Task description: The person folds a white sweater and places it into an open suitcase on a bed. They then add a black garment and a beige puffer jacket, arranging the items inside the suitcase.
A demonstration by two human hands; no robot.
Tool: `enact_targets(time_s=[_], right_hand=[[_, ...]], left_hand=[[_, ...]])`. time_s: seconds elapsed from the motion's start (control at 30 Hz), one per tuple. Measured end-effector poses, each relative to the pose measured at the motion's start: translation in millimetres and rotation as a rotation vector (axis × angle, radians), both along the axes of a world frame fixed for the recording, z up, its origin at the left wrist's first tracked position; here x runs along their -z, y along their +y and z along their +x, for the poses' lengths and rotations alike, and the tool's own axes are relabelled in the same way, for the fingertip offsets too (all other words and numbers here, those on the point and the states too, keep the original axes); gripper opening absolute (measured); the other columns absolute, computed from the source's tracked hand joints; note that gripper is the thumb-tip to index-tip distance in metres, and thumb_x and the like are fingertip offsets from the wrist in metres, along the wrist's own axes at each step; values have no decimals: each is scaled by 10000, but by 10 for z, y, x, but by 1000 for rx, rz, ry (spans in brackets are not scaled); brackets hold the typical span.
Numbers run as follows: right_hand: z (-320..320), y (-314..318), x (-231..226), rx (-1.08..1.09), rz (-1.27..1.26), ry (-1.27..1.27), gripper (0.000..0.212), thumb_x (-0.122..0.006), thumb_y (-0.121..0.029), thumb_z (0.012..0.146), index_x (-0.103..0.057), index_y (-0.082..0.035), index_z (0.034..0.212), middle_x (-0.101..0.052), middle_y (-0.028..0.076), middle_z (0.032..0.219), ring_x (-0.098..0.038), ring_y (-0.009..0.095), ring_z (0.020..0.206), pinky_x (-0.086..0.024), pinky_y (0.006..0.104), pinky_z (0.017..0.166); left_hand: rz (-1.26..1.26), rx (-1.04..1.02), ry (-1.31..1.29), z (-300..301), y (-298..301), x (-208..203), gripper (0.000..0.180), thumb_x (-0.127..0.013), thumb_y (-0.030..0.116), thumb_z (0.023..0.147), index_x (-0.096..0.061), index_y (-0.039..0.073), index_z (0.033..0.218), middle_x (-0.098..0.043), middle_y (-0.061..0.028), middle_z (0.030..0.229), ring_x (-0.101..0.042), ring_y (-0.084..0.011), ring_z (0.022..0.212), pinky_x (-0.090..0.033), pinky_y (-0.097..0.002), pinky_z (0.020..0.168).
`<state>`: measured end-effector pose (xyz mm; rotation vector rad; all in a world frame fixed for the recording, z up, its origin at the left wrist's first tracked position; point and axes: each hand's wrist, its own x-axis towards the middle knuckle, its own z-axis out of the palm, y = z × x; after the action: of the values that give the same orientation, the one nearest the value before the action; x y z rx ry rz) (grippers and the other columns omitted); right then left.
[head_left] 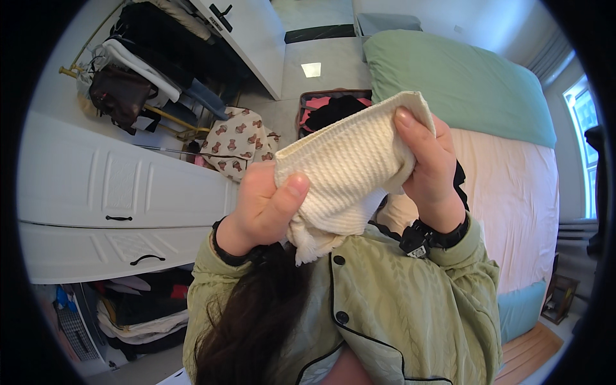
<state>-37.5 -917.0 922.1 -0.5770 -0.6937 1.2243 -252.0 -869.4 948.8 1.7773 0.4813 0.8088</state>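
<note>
A cream knitted scarf is stretched between my two hands in front of my chest. It looks folded, with its long edge slanting up to the right and a fringed end hanging at the lower left. My left hand grips the left end, thumb on top of the knit. Higher up, my right hand pinches the right corner, its thumb pressed near the edge. The fingers of both hands are mostly hidden behind the cloth. Black bands circle both wrists.
Beyond the scarf lies an open suitcase with dark and pink clothes inside. A bed with a green cover runs along the right. On the left are white cabinets, a clothes rack and a patterned cloth bag. A white door stands ajar.
</note>
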Motion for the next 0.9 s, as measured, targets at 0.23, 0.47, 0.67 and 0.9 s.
enact_targets(time_s=[0.23,0.47,0.67,0.9], right_hand=[[824,-193,264,-90,125,-168,325,-667,-81,790,-656,27,1097,-687,78,992,-638,141,845,-497,277,759],[1887,-845,1116,309,-526,-1225,590,-711,-138,723,-518,-26,1270,-598,122,1134,-560,210,1103,-446,318,931],[940,-479,1869,167,80,-1100,1205,-866,-325,629,-96,14,1492,-222,257,1500,-193,348,1413,-182,372,1151],[601,-359,2085,212,82,-460,545,-690,-204,852,-478,-107,1345,-488,83,1378,-424,211,1296,-326,361,1078]], left_hand=[[186,-132,3,4,398,252,538,-506,475,963,-634,-41,885,-643,-70,813,-585,-126,737,-462,-256,663],[118,-242,-174,10,879,583,590,-299,580,981,-508,44,850,-594,-54,796,-542,-122,698,-468,-238,661],[-370,490,-514,1035,819,851,617,-352,639,933,-511,50,843,-597,-179,876,-590,-276,814,-523,-419,741],[-107,420,-103,2385,94,971,737,-229,661,947,-478,9,1183,-567,-125,1070,-550,-214,950,-436,-337,887]])
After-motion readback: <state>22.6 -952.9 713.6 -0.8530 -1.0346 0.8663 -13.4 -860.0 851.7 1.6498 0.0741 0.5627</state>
